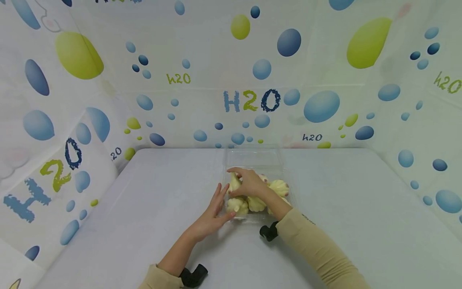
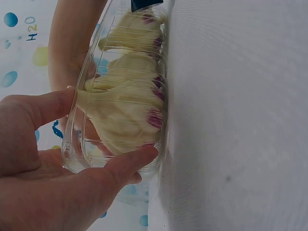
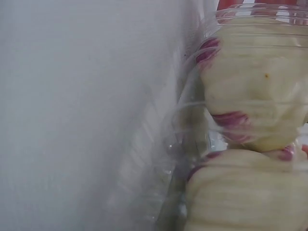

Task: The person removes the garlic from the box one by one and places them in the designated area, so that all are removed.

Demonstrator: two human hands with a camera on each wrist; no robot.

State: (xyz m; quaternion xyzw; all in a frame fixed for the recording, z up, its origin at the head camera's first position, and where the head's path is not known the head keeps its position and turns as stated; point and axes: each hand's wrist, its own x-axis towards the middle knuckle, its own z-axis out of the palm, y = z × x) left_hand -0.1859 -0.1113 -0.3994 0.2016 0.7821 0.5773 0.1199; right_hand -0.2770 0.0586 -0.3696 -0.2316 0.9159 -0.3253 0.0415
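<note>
Clear plastic box (image 2: 72, 159) has a bunch of garlic bulbs (image 1: 256, 204) sitting in it, with its lid (image 1: 254, 158) open on the far side. Right hand (image 1: 252, 185) has thumb and fingers around one bulb (image 1: 234, 182) at the box's far left, while the left hand (image 1: 211, 218) is spread pretty wide, touching the box's near left corner.

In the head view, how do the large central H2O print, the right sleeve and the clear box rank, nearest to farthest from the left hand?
1. Box: touching the left hand, on its right.
2. Right sleeve: farther right.
3. Print: farthest, on the backdrop beyond the box.
</note>
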